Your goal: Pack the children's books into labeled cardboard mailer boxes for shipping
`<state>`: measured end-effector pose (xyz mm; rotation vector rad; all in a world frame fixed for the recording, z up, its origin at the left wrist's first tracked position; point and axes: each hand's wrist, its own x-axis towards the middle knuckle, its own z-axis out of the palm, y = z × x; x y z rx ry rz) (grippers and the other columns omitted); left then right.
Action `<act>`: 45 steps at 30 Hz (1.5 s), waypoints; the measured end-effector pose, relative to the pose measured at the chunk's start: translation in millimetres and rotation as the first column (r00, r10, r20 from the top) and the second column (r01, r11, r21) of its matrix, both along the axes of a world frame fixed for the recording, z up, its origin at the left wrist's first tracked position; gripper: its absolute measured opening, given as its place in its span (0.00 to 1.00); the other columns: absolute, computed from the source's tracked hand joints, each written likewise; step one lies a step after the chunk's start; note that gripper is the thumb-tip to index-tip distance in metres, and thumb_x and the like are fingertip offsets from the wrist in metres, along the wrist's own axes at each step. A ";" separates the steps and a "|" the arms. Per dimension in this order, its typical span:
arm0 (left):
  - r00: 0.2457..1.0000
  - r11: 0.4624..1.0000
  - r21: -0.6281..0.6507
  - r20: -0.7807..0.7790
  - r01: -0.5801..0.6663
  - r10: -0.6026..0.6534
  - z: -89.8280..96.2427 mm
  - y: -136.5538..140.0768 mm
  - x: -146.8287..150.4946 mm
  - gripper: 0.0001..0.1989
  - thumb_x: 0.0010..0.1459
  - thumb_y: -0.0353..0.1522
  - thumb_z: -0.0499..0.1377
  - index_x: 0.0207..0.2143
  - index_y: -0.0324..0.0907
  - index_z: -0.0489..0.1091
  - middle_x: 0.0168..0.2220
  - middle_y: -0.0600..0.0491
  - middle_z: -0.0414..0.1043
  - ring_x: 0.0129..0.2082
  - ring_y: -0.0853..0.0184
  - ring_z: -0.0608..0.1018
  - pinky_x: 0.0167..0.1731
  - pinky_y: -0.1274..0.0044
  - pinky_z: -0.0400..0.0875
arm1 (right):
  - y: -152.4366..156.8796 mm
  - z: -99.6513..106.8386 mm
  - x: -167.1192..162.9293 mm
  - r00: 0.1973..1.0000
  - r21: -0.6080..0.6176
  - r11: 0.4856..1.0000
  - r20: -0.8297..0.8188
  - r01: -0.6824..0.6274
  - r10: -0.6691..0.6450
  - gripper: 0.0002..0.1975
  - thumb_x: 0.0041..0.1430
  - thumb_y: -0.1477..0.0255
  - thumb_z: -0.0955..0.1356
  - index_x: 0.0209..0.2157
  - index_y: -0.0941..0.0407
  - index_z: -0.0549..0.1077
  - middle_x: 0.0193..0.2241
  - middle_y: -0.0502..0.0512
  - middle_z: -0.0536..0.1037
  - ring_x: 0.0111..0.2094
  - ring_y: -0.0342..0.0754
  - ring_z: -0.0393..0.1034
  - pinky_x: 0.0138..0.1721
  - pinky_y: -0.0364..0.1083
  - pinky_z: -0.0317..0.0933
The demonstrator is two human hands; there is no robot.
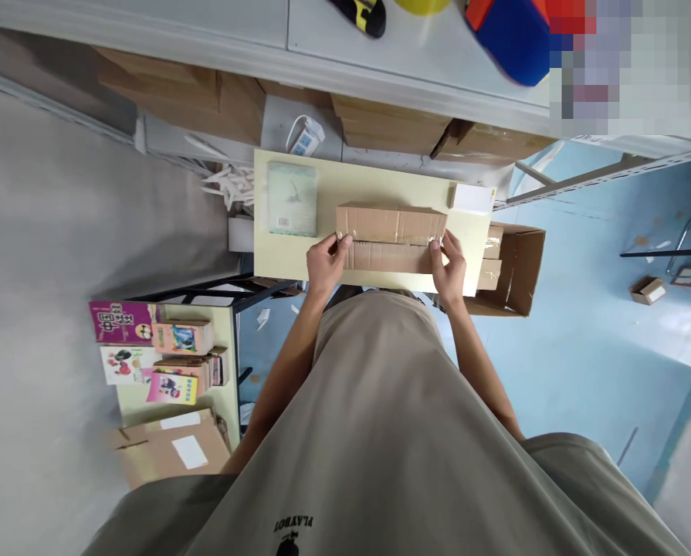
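Observation:
A long brown cardboard box (388, 224) lies on the pale yellow tabletop (374, 180) in front of me, with a seam and shiny tape along its top. At its left end my left hand (326, 261) grips the edge, thumb on top and fingers at the side. My right hand (449, 269) is closed on the opposite end, its thumb pressed near the seam. To the left of the box rests a pale green book (292, 198). A small white box (472, 198) sits at the table's far right corner.
An open carton (522, 270) with smaller boxes stands right of the table. Stacked books (183, 337) and a flattened-looking carton (177, 448) occupy a side table on the left. Beyond the tabletop are a power strip (307, 139) and a grey shelf (218, 31) overhead.

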<state>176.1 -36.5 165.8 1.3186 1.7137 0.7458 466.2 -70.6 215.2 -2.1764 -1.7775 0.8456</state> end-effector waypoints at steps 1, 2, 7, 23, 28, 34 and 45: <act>0.999 1.000 0.023 0.035 0.014 -0.014 3.2 -0.2 -3.4 0.19 0.75 0.48 0.66 0.34 0.45 0.78 0.35 0.50 0.82 0.41 0.60 0.84 0.48 0.71 0.81 | -2.2 5.0 3.2 0.998 0.053 0.997 0.000 0.061 -0.061 0.35 0.86 0.59 0.54 0.81 0.56 0.72 0.68 0.75 0.80 0.69 0.64 0.76 0.63 0.63 0.78; 0.998 0.999 0.044 0.061 0.026 -0.028 4.9 -0.3 -6.9 0.16 0.74 0.47 0.68 0.39 0.45 0.81 0.42 0.48 0.86 0.46 0.59 0.86 0.53 0.70 0.84 | -4.4 8.1 6.1 0.992 0.097 0.988 -0.015 0.124 -0.123 0.34 0.86 0.59 0.56 0.79 0.55 0.75 0.68 0.74 0.78 0.69 0.63 0.75 0.64 0.63 0.78; 0.994 0.998 -0.016 0.093 0.064 -0.062 -15.3 -1.6 -17.5 0.12 0.66 0.38 0.71 0.49 0.45 0.86 0.57 0.45 0.88 0.52 0.57 0.89 0.61 0.65 0.87 | -14.5 -14.1 11.1 0.980 0.078 0.983 -0.123 0.169 -0.158 0.30 0.82 0.65 0.59 0.73 0.57 0.80 0.67 0.73 0.80 0.67 0.60 0.78 0.67 0.61 0.78; 1.000 0.954 -0.300 -0.010 0.020 -0.024 -103.9 46.7 -32.6 0.20 0.76 0.31 0.59 0.64 0.42 0.83 0.70 0.37 0.83 0.65 0.56 0.87 0.69 0.63 0.81 | 11.4 -105.0 33.0 0.936 -0.200 0.951 -0.220 0.234 -0.276 0.30 0.80 0.71 0.59 0.73 0.67 0.75 0.73 0.79 0.80 0.66 0.52 0.81 0.63 0.51 0.78; 1.000 0.982 -0.187 0.007 -0.002 0.003 -97.1 70.1 -15.1 0.27 0.81 0.51 0.62 0.66 0.40 0.80 0.65 0.33 0.86 0.67 0.48 0.87 0.72 0.58 0.78 | 35.7 -111.4 26.6 0.854 -0.159 0.933 -0.376 0.323 -0.360 0.32 0.81 0.60 0.62 0.73 0.67 0.76 0.68 0.78 0.85 0.63 0.55 0.84 0.65 0.53 0.77; 0.976 0.994 -0.004 0.184 -0.113 0.112 -67.1 35.4 -15.6 0.48 0.70 0.74 0.57 0.68 0.47 0.81 0.71 0.38 0.82 0.73 0.43 0.82 0.75 0.52 0.77 | 12.5 -84.7 20.0 0.746 0.010 0.899 -0.563 0.437 -0.356 0.42 0.76 0.33 0.64 0.66 0.51 0.85 0.63 0.68 0.89 0.56 0.63 0.86 0.56 0.63 0.83; 0.962 0.997 -0.036 0.263 -0.070 0.077 -44.8 0.9 -9.5 0.52 0.69 0.77 0.54 0.70 0.47 0.79 0.66 0.38 0.84 0.70 0.45 0.85 0.71 0.55 0.81 | -24.2 -69.5 26.7 0.645 -0.072 0.884 -0.658 0.461 -0.390 0.49 0.72 0.24 0.61 0.68 0.49 0.80 0.63 0.68 0.87 0.64 0.68 0.85 0.60 0.67 0.83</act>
